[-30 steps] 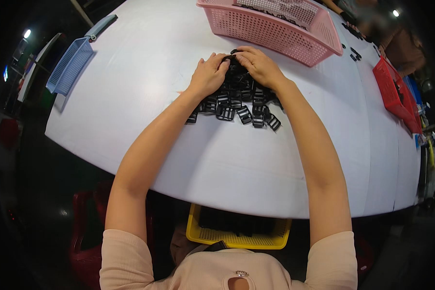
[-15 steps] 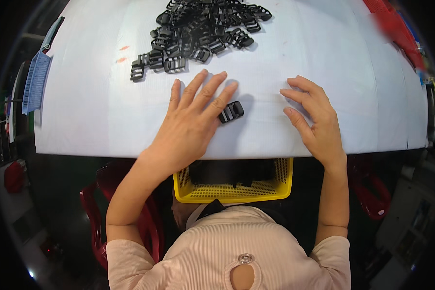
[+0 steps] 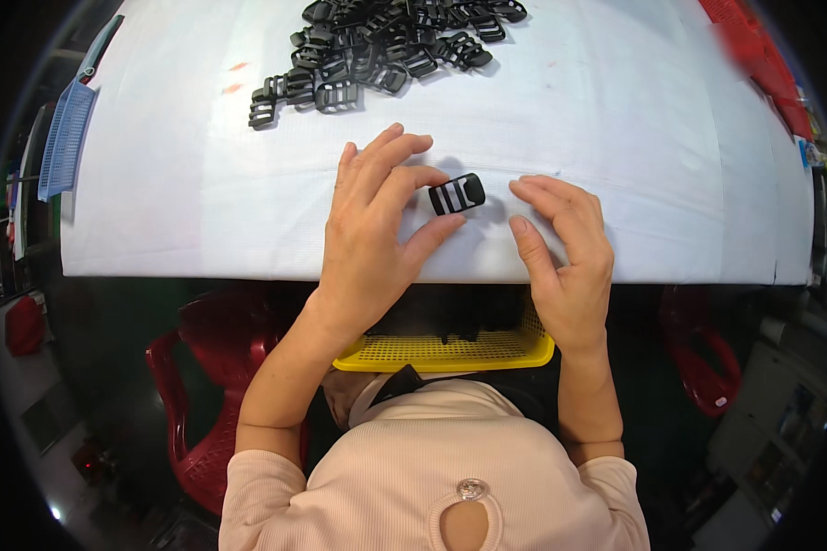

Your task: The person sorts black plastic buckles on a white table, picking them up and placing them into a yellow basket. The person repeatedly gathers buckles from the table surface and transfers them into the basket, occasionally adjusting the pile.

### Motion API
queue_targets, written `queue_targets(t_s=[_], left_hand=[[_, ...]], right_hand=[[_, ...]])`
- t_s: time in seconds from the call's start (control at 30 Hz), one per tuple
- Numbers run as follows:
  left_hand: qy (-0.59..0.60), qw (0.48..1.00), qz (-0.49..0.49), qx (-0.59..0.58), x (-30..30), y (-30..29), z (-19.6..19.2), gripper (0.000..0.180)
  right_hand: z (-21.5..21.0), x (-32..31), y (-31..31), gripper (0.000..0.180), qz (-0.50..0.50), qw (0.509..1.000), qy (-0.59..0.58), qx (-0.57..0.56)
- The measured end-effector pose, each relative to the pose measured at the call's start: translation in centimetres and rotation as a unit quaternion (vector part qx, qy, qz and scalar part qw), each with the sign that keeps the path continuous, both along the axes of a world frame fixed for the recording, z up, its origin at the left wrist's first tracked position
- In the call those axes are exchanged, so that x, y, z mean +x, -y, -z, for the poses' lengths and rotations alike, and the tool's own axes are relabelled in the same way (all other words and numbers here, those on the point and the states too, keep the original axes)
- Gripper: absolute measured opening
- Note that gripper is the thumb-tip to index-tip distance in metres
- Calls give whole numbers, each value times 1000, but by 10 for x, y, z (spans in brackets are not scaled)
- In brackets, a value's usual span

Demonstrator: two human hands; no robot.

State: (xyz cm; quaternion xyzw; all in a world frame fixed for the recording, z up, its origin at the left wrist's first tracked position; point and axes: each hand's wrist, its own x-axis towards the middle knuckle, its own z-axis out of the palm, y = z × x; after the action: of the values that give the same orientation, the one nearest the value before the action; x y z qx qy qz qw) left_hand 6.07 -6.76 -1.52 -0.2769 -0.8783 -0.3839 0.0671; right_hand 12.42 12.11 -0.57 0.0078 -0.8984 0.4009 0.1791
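Observation:
Between thumb and index finger, my left hand [image 3: 374, 209] grips a black plastic strap buckle [image 3: 456, 194] by its left end. The buckle is a small slotted frame with crossbars and a solid rounded right end, held a little above the white table [image 3: 202, 202]. My right hand [image 3: 567, 243] is close by on the right, thumb and fingers apart, holding nothing and not touching the buckle. A heap of several similar black buckles [image 3: 368, 55] lies farther off on the table.
A yellow perforated basket [image 3: 446, 354] with dark pieces inside sits below the table's near edge, at my lap. A blue basket [image 3: 67, 138] is at the table's left edge, a red one [image 3: 763, 64] at the far right. Dark red chairs [image 3: 213, 367] stand at either side.
My left hand, spread beside the buckle before, now pinches it between thumb and index finger, and the buckle is slightly farther right. My right hand has moved left toward it.

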Motion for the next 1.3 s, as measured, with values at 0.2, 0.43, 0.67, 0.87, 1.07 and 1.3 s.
queue_targets(t_s=[0.2, 0.43, 0.67, 0.87, 1.07, 1.3], left_hand=[[4, 997, 16, 71, 7, -8, 2, 40], [7, 995, 17, 99, 9, -6, 5, 40], [43, 990, 73, 110, 12, -7, 8, 51], [-14, 986, 102, 134, 12, -11, 7, 49], [-19, 992, 77, 103, 14, -11, 8, 48], [-20, 991, 105, 84, 12, -10, 6, 45]], right_hand=[[-19, -3, 10, 22, 36, 970, 139, -195], [-22, -2, 10, 22, 18, 933, 188, -306], [-22, -6, 19, 19, 5, 934, 198, -297], [-16, -11, 25, 22, 72, 931, 224, -279], [-22, -8, 28, 22, 55, 901, 225, -366], [-14, -9, 22, 29, 68, 926, 226, -294]])
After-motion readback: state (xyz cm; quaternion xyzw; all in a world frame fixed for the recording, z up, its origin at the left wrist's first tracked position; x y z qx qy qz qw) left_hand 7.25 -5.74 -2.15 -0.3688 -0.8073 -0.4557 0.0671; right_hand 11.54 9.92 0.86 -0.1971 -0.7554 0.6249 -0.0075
